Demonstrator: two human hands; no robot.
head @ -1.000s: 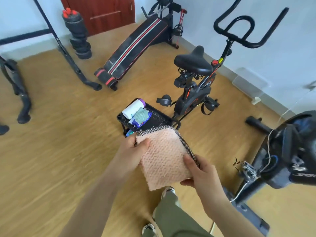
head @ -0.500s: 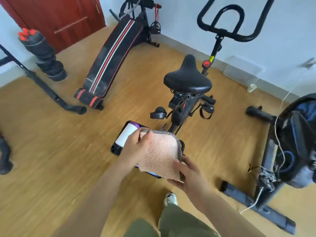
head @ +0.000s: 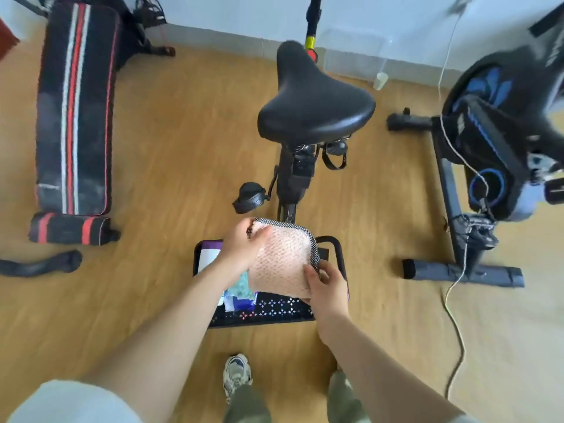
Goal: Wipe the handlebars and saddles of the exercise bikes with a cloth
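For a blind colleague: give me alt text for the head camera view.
Two bare hands hold a pink cloth above a black tray: left hand at its top corner, right hand at its lower edge. A black bike saddle stands just ahead, a striped bench to the left, a second bike to the right.

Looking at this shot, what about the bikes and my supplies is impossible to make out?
Head view, middle bike: handlebars cut off by the top edge; only the saddle and post show.
Head view, right bike: motion-blurred and cropped by the right edge; no saddle or handlebars visible.
Head view, tray: contents mostly hidden under the cloth, left hand and right hand.
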